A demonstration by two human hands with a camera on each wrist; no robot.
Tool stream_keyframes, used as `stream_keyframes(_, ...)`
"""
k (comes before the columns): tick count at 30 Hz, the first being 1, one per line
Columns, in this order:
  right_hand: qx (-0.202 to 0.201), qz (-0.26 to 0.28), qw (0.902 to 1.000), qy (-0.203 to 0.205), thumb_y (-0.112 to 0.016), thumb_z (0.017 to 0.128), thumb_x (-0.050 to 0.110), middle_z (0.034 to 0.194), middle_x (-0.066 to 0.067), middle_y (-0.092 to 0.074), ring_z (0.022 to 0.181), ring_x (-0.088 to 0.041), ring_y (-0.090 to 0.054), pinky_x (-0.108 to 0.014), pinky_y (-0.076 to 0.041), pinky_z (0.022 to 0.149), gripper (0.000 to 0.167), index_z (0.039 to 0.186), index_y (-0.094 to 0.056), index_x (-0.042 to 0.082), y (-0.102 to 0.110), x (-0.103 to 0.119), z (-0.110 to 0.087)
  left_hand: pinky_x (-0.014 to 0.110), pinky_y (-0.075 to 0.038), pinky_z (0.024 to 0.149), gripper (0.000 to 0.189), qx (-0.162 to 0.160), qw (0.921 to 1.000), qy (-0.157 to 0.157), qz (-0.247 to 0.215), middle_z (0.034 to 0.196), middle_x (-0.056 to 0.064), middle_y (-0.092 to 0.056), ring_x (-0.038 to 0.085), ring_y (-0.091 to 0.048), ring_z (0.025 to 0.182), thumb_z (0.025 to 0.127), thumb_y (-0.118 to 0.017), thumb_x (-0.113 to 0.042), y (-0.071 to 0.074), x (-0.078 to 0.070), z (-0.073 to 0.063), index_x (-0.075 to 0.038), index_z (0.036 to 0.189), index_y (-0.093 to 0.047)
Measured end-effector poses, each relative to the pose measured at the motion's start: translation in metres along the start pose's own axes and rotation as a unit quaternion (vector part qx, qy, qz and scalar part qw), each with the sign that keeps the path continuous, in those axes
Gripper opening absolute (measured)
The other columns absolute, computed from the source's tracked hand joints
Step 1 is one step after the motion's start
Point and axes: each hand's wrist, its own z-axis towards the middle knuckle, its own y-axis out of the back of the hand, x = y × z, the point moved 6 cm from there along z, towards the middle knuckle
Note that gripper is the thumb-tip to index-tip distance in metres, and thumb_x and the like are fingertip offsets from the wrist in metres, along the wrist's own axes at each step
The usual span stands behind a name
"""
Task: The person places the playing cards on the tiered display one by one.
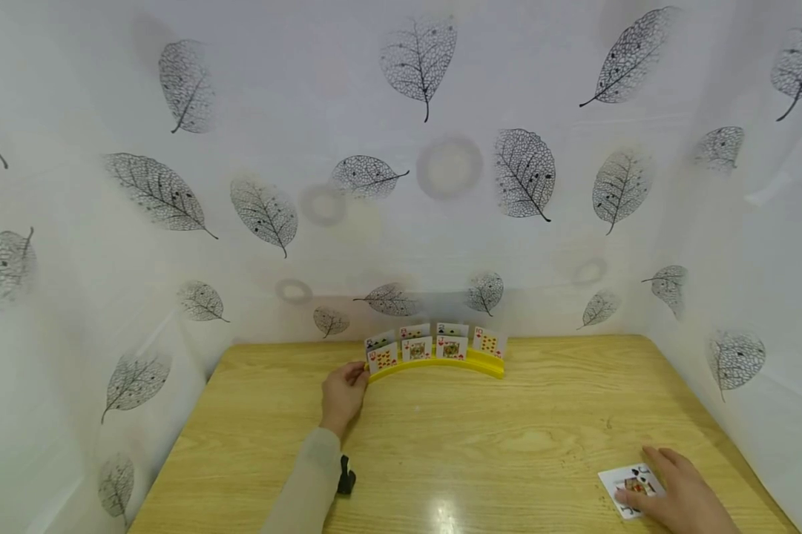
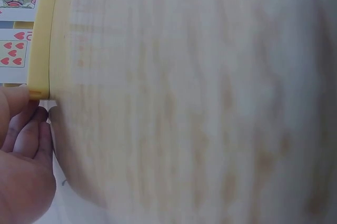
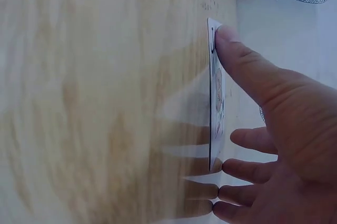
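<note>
A curved yellow card holder (image 1: 486, 363) stands at the table's back, with several playing cards upright in two rows. Among them are a ten of hearts (image 1: 383, 359) at the left and a ten of diamonds (image 1: 490, 342) at the right. My left hand (image 1: 343, 395) grips the holder's left end between thumb and fingers, as the left wrist view shows. At the front right, my right hand (image 1: 688, 495) holds a jack of spades (image 1: 630, 475), face up. The right wrist view shows this card edge-on, thumb at one end and fingertips near the other, low over the table.
The wooden table (image 1: 494, 437) has its back edge close to a pale leaf-printed curtain (image 1: 347, 245). The same cloth hangs along both sides. A small black object (image 1: 346, 476) is beside my left forearm.
</note>
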Motion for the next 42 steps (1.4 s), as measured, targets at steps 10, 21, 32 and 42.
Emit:
stream_keyframes(10, 0.010, -0.002, 1.0000, -0.001, -0.070, 0.093, 0.066, 0.143, -0.057, -0.032, 0.125, -0.074, -0.041, -0.074, -0.052, 0.089, 0.099, 0.145, -0.048, -0.016, 0.002, 0.002, 0.001, 0.042, -0.065, 0.090, 0.020, -0.001, 1.0000, -0.005, 0.000, 0.109, 0.019, -0.079, 0.032, -0.077, 0.102, 0.097, -0.072, -0.002, 0.000, -0.001, -0.001, 0.003, 0.116, -0.077)
stream_keyframes(21, -0.009, -0.007, 0.9999, 0.011, -0.074, 0.091, 0.061, 0.139, -0.056, -0.038, 0.123, -0.074, -0.044, -0.074, -0.052, 0.089, 0.090, 0.140, -0.056, -0.012, 0.005, 0.008, -0.001, 0.044, -0.065, 0.091, 0.021, -0.001, 0.9999, -0.010, 0.005, 0.110, 0.019, -0.078, 0.033, -0.077, 0.103, 0.097, -0.072, -0.003, 0.001, -0.001, 0.000, 0.003, 0.117, -0.076)
stream_keyframes(32, -0.043, -0.011, 0.9990, 0.002, -0.076, 0.086, 0.066, 0.138, -0.054, -0.042, 0.122, -0.071, -0.046, -0.076, -0.049, 0.094, 0.100, 0.139, -0.055, -0.016, 0.008, 0.005, 0.002, 0.042, -0.065, 0.090, 0.021, -0.002, 0.9999, -0.012, -0.001, 0.109, 0.020, -0.078, 0.033, -0.077, 0.103, 0.097, -0.073, -0.003, -0.001, 0.001, 0.001, 0.003, 0.117, -0.076)
stream_keyframes(42, -0.058, -0.004, 0.9981, 0.020, -0.080, 0.083, 0.064, 0.132, -0.045, -0.053, 0.120, -0.063, -0.052, -0.072, -0.050, 0.093, 0.089, 0.130, -0.063, -0.009, 0.012, 0.012, 0.003, 0.042, -0.065, 0.089, 0.020, -0.003, 0.9998, -0.019, 0.000, 0.108, 0.022, -0.078, 0.035, -0.077, 0.102, 0.097, -0.071, 0.001, 0.000, -0.002, -0.001, 0.005, 0.116, -0.076)
